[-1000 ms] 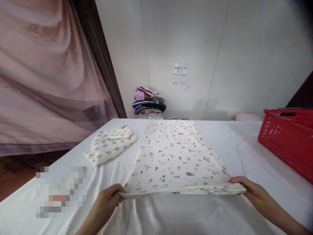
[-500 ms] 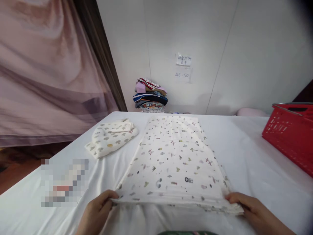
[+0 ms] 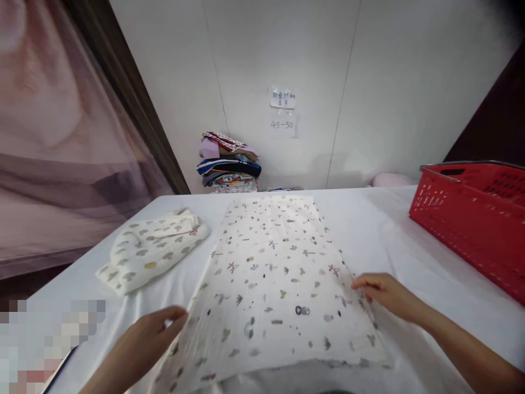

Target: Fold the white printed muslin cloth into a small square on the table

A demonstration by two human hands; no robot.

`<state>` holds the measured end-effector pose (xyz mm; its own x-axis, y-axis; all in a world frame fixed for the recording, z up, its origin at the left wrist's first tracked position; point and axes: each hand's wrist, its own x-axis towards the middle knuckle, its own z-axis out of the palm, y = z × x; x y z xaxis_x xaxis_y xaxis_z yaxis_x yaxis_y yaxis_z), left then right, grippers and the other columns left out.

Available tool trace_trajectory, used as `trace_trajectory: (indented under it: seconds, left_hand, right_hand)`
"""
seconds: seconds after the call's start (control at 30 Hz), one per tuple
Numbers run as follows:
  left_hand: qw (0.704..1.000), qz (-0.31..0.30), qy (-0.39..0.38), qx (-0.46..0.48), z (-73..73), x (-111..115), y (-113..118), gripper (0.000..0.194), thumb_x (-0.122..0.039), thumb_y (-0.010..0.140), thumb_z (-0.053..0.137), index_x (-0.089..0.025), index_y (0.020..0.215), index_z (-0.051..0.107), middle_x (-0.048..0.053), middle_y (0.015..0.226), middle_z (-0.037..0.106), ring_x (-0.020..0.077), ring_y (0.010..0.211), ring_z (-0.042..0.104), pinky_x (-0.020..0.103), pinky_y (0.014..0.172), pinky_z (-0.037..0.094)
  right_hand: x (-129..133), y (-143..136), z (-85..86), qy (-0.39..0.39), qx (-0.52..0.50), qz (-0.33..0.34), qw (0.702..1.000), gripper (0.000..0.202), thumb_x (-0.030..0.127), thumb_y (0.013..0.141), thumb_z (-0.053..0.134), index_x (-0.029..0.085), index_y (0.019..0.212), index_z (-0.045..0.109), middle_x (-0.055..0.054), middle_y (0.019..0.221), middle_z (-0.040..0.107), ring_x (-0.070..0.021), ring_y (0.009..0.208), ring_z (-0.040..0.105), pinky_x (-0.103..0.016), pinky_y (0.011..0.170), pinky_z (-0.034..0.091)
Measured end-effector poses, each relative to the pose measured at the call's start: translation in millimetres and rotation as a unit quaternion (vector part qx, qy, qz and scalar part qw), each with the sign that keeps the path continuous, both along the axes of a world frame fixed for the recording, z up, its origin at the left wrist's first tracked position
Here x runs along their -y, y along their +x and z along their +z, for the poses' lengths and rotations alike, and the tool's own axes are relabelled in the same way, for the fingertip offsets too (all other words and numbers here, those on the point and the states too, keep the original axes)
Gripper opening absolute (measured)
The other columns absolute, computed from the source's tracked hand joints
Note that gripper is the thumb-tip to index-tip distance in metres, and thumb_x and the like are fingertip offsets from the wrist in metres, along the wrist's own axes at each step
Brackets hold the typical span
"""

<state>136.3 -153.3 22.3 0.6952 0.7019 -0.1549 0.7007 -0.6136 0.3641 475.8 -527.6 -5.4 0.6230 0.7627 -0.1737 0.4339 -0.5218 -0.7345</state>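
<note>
A white muslin cloth (image 3: pixel 279 273), printed with small palm trees, rainbows and leaves, lies spread lengthwise before me. My left hand (image 3: pixel 158 331) is at its left edge, thumb and forefinger meeting in a pinch on the fabric. At the opposite edge, farther up, my right hand (image 3: pixel 381 294) has its fingers closed at the cloth's border; the fingertips partly hide the contact. The near edge of the cloth lies uneven, its lower left part spreading outward. A crumpled cream cloth with mushroom-like prints (image 3: pixel 153 249) rests to the left.
A red plastic basket (image 3: pixel 463 219) stands at the right on the white-covered table (image 3: pixel 394 235). Folded fabrics (image 3: pixel 229 164) are stacked by the wall beyond the far edge. Paper notes (image 3: pixel 283 112) hang on the wall. A pink curtain (image 3: pixel 53 137) drapes on the left.
Both hands have let go of the near corners and moved up to the cloth's sides, the right one farther. The near edge has dropped onto the table. My view has turned slightly right.
</note>
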Motion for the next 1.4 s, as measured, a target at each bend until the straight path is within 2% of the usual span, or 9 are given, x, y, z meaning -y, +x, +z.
trace_trajectory:
  seconds: [0.1,0.2,0.3,0.4,0.5,0.63,0.9,1.17,1.4]
  left_hand:
    - [0.996,-0.039,0.072,0.035,-11.1,11.1,52.7,0.04,-0.048,0.081,0.04,-0.023,0.097,0.067,0.004,0.097,0.069,0.021,0.085,0.065,0.029,0.073,0.051]
    - [0.967,-0.15,0.179,0.1,-49.4,23.5,88.3,0.046,-0.049,0.082,0.041,-0.019,0.112,0.061,0.008,0.129,0.053,0.025,0.119,0.047,0.04,0.099,0.039]
    - [0.947,-0.196,0.243,0.081,-85.9,29.1,97.6,0.049,-0.045,0.084,0.041,-0.019,0.125,0.052,0.007,0.138,0.042,0.0255,0.129,0.035,0.048,0.105,0.029]
    - [0.938,-0.206,0.271,0.065,-101.2,28.0,92.8,0.05,-0.043,0.087,0.039,-0.021,0.131,0.045,0.004,0.141,0.038,0.0227,0.131,0.031,0.046,0.106,0.03]
    - [0.933,-0.211,0.286,0.062,-101.8,25.2,89.0,0.051,-0.043,0.086,0.041,-0.022,0.132,0.043,0.004,0.142,0.036,0.0225,0.131,0.031,0.046,0.106,0.031]
    - [0.929,-0.213,0.294,0.07,-102.1,22.2,89.1,0.052,-0.044,0.085,0.044,-0.023,0.133,0.042,0.004,0.142,0.036,0.0235,0.13,0.033,0.047,0.105,0.033]
    - [0.928,-0.21,0.296,0.078,-104.7,19.9,88.6,0.052,-0.044,0.084,0.045,-0.024,0.132,0.043,0.003,0.14,0.039,0.023,0.129,0.035,0.045,0.104,0.034]
    - [0.933,-0.205,0.285,0.08,-102.4,22.1,90.1,0.051,-0.044,0.084,0.044,-0.023,0.13,0.045,0.003,0.14,0.04,0.0233,0.129,0.035,0.046,0.105,0.032]
    - [0.933,-0.206,0.281,0.084,-101.9,22.5,90.8,0.05,-0.044,0.083,0.045,-0.022,0.129,0.048,0.004,0.139,0.041,0.0235,0.129,0.036,0.045,0.105,0.032]
  right_hand:
    - [-43.4,47.2,-12.9,-0.021,0.016,-0.073,0.997,0.028,0.02,0.077,0.04,0.016,0.086,0.066,-0.002,0.068,0.064,-0.0132,0.062,0.058,-0.02,0.056,0.043]
    - [-86.3,88.2,-21.0,-0.045,0.059,-0.124,0.989,0.028,0.017,0.077,0.039,0.015,0.086,0.066,-0.003,0.075,0.066,-0.0122,0.065,0.059,-0.019,0.056,0.041]
    - [-118.4,117.5,-24.6,-0.07,0.089,-0.145,0.983,0.023,0.016,0.075,0.044,0.015,0.078,0.067,-0.004,0.071,0.065,-0.0138,0.064,0.059,-0.021,0.056,0.038]
    - [-137.4,136.6,-28.3,-0.097,0.112,-0.148,0.978,0.016,0.017,0.072,0.051,0.014,0.068,0.066,-0.006,0.067,0.064,-0.0166,0.066,0.059,-0.024,0.058,0.036]
    - [-144.5,145.6,-32.9,-0.114,0.121,-0.147,0.975,0.012,0.021,0.07,0.056,0.015,0.071,0.066,-0.006,0.069,0.065,-0.0177,0.068,0.058,-0.024,0.058,0.035]
    - [-141.5,143.5,-37.5,-0.108,0.137,-0.159,0.972,0.02,0.029,0.073,0.055,0.018,0.088,0.063,-0.005,0.086,0.066,-0.0161,0.077,0.057,-0.022,0.06,0.034]
    - [-138.6,132.0,-41.8,-0.117,0.135,-0.144,0.973,0.016,0.033,0.074,0.054,0.02,0.08,0.063,-0.003,0.085,0.065,-0.0157,0.074,0.056,-0.022,0.056,0.032]
    - [-134.8,137.8,-40.1,-0.119,0.146,-0.163,0.968,0.016,0.023,0.076,0.049,0.017,0.08,0.063,-0.005,0.088,0.066,-0.0157,0.078,0.057,-0.022,0.059,0.033]
    - [-135.8,141.0,-40.9,-0.14,0.144,-0.152,0.968,0.023,0.036,0.076,0.052,0.016,0.08,0.063,-0.007,0.087,0.066,-0.0177,0.077,0.058,-0.024,0.058,0.033]
